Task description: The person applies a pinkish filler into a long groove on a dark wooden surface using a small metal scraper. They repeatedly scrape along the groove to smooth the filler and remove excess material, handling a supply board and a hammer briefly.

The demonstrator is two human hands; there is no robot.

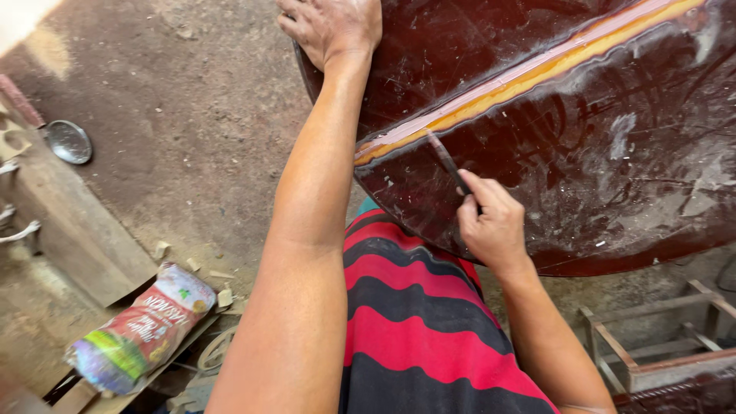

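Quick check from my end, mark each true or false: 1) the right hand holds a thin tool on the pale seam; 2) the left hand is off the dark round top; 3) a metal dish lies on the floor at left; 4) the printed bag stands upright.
1) True: the right hand holds a thin tool with its tip at the pale seam.
2) False: the left hand rests on the dark round top near its edge.
3) True: a metal dish lies on the floor.
4) False: the printed bag lies on its side.
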